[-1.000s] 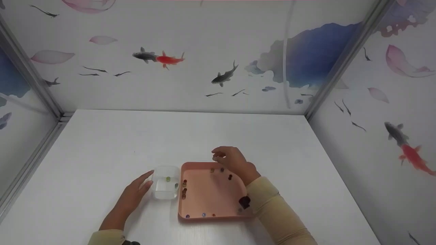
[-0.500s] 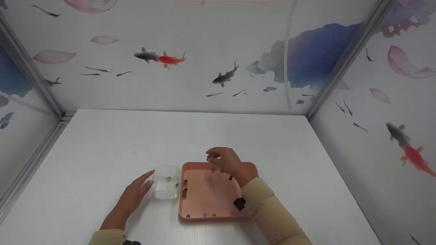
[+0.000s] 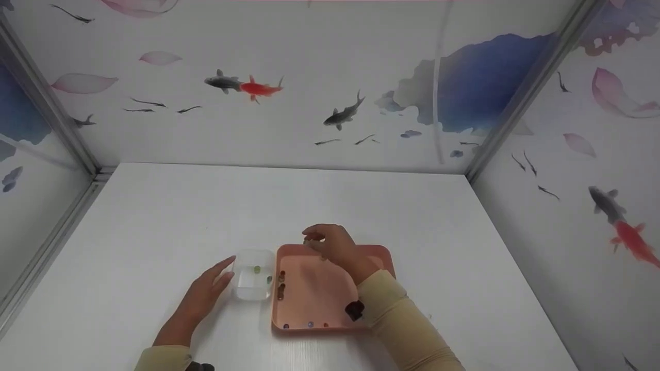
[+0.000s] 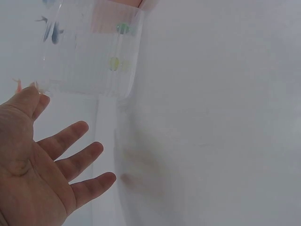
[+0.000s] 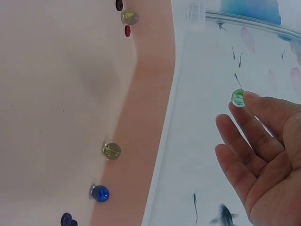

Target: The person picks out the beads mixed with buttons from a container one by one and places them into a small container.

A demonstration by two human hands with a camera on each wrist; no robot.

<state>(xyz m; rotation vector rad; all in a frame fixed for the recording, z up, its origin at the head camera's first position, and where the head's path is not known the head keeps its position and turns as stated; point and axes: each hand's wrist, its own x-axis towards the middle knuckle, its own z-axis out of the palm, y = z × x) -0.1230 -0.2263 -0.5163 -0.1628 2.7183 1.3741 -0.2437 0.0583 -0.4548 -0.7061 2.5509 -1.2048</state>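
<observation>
My right hand is over the far rim of the pink tray. In the right wrist view it pinches a green-streaked glass marble between thumb and finger, the other fingers loosely bent. My left hand is at the left side of a clear plastic box. Its thumb and a finger reach the box's edge, while the remaining fingers are spread and hold nothing. Inside the box are a yellow-green marble and a green marble. The box stands just left of the tray.
Along the tray's edges lie a yellowish marble, a blue marble, purple buttons, a red button and several other small pieces. The white table is bounded by printed walls at the back and sides.
My right hand has moved left along the tray's far rim, toward the box, with the marble. My left hand and the box have stayed in place.
</observation>
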